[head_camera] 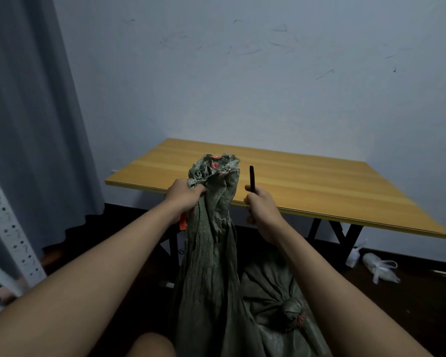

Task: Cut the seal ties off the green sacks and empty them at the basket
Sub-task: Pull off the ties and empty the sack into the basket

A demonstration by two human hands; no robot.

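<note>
My left hand (184, 195) grips the gathered neck of a green woven sack (209, 253) and holds it upright in front of the table edge. Red marks show in the crumpled top of the sack (215, 163), and a small orange piece (182, 222) hangs below my left wrist. My right hand (260, 207) holds a dark slim cutting tool (252, 177) that points up, just right of the sack's neck and apart from it. A second green sack (273, 287) lies on the floor, its knotted neck (292, 309) bound with a red tie. No basket is in view.
A wooden table (307, 176) on black legs stands against the pale wall. A grey curtain (31, 112) hangs at the left beside a white perforated rack (8, 235). White plastic bags (379, 269) lie on the dark floor at the right. My knee (152, 345) shows at the bottom.
</note>
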